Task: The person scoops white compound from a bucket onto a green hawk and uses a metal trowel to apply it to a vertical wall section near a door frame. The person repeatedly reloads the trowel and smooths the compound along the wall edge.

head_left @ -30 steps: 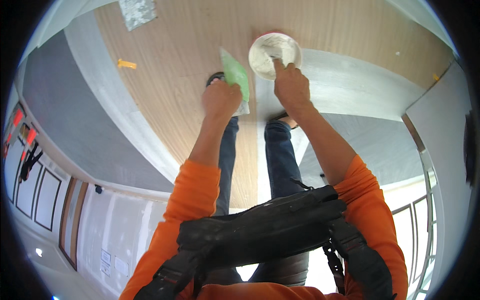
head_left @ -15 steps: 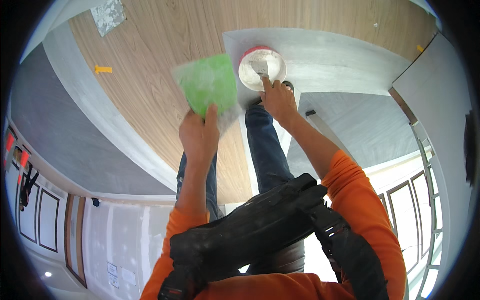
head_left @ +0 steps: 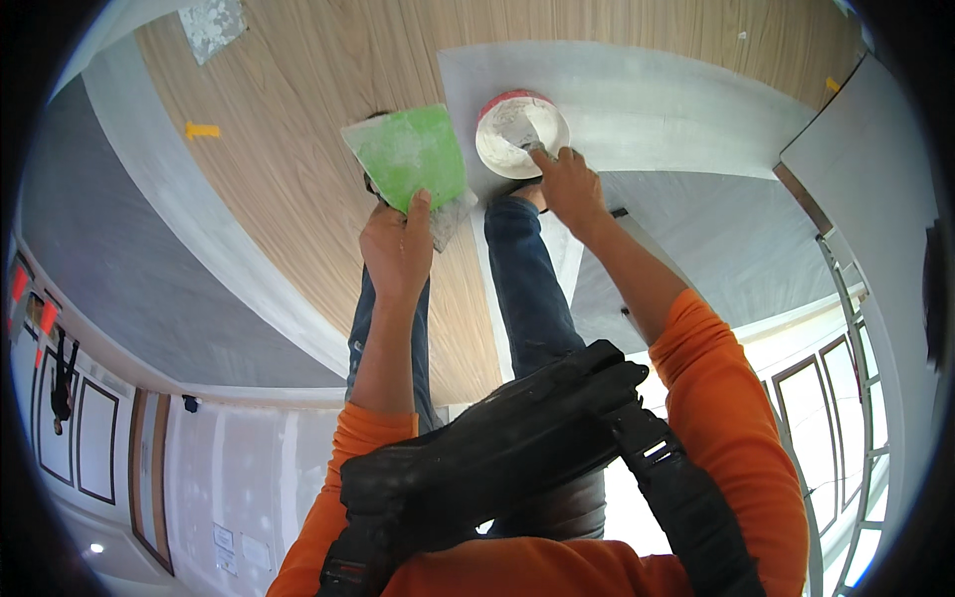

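My left hand grips a flat green plastic spreader by its near edge, thumb on top. White smears cover its face, and a greyish, dirty sheet corner pokes out beneath it. To the right stands a round white bucket with a red patch on its far rim and white paste inside. My right hand is closed around the handle of a putty knife, whose blade dips into the paste. Fingers partly hide the handle. The bucket is apart from the spreader.
Wood-look boards and grey panels with pale strips surround me. A stained square sheet lies at the far left, near yellow tape. A ladder stands at right. Another person is small at the left edge.
My right hand has shifted slightly right and nearer, with the putty knife's blade still in the bucket. The spreader, blurred before, is now sharp. The distant person shows more fully.
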`<state>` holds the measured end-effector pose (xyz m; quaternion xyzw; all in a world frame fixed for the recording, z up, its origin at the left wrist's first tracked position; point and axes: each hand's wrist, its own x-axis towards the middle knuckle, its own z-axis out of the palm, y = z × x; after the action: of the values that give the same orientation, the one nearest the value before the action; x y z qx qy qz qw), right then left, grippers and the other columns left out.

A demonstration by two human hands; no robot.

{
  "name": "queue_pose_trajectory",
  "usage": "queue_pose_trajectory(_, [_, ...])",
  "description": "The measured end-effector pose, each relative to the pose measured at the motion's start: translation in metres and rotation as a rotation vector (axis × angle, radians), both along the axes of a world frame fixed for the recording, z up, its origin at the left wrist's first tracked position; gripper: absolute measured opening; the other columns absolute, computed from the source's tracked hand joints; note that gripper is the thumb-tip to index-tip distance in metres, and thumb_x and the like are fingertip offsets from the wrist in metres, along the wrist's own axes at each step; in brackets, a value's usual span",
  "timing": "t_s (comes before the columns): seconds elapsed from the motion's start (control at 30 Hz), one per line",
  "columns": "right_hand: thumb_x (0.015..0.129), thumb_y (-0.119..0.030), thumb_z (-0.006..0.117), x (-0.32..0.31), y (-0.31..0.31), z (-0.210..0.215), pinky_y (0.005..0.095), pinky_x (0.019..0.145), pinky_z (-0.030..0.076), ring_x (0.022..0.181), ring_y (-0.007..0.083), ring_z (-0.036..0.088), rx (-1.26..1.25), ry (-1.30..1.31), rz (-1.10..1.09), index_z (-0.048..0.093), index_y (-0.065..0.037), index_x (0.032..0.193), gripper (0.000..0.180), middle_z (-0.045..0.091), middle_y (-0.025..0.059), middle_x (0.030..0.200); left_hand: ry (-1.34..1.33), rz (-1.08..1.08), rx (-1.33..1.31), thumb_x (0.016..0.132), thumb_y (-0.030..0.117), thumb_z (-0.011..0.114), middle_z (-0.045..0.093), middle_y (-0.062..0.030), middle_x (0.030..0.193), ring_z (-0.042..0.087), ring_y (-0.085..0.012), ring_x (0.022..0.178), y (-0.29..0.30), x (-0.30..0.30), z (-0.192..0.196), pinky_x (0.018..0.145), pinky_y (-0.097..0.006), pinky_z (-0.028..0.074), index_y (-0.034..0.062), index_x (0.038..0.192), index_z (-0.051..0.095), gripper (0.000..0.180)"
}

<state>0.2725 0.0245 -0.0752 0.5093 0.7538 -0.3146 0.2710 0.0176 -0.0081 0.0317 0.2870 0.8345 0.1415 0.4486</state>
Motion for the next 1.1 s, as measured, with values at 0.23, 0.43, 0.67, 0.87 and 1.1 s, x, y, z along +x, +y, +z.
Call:
queue_pose_trajectory(0.23, [0.094, -0.011, 0.060, 0.039, 0.012, 0.008, 0.0400, 0.074, 0.062, 0.097, 0.0289, 0.065, 0.012, 0.058, 0.170, 0.059, -0.020, 0.132, 0.040, 0.058, 0.0124, 0.109, -0.058, 0.056, -0.083, 0.097, 0.024, 0.069, 0.072, -0.0218, 0.091, 0.069, -0.0327, 0.075, 0.024, 0.006, 0.015, 0.070, -0.039, 0.050, -0.0071, 0.091, 0.072, 0.032])
queue_pose_trajectory(0.43, [0.089, -0.007, 0.067, 0.031, 0.042, -0.002, 0.0397, 0.075, 0.061, 0.098, 0.0297, 0.066, 0.069, 0.070, 0.223, 0.058, -0.019, 0.136, 0.049, 0.060, 0.0123, 0.107, -0.073, 0.114, -0.110, 0.098, 0.025, 0.069, 0.073, -0.0189, 0.086, 0.066, -0.0247, 0.073, 0.022, 0.005, 0.007, 0.070, -0.037, 0.050, -0.0070, 0.092, 0.072, 0.033])
queue_pose_trajectory(0.67, [0.098, -0.016, 0.055, 0.044, 0.005, -0.016, 0.0468, 0.077, 0.059, 0.095, 0.0336, 0.068, -0.030, 0.039, -0.073, 0.055, -0.026, 0.144, 0.047, 0.061, 0.0161, 0.104, -0.103, 0.091, -0.179, 0.098, 0.025, 0.070, 0.072, -0.0183, 0.083, 0.064, -0.0209, 0.071, 0.035, 0.005, 0.015, 0.070, -0.036, 0.050, -0.0077, 0.096, 0.073, 0.033])
queue_pose_trajectory(0.87, [0.098, -0.010, 0.052, 0.048, -0.053, -0.002, 0.0522, 0.081, 0.057, 0.099, 0.0387, 0.066, -0.154, -0.072, -0.184, 0.052, -0.029, 0.145, 0.050, 0.059, 0.0203, 0.110, -0.099, 0.054, -0.148, 0.098, 0.028, 0.069, 0.071, -0.0137, 0.082, 0.060, -0.0176, 0.071, 0.039, 0.003, 0.014, 0.069, -0.033, 0.048, -0.0077, 0.101, 0.073, 0.036])
queue_pose_trajectory(1.1, [0.095, -0.009, 0.058, 0.014, -0.003, 0.019, 0.0465, 0.079, 0.061, 0.102, 0.0383, 0.067, 0.002, 0.023, -0.099, 0.048, -0.023, 0.147, 0.055, 0.060, 0.0186, 0.110, -0.127, 0.041, -0.207, 0.100, 0.033, 0.068, 0.069, -0.0062, 0.083, 0.054, -0.0115, 0.075, 0.039, -0.001, 0.014, 0.071, -0.030, 0.046, -0.0077, 0.107, 0.074, 0.041])
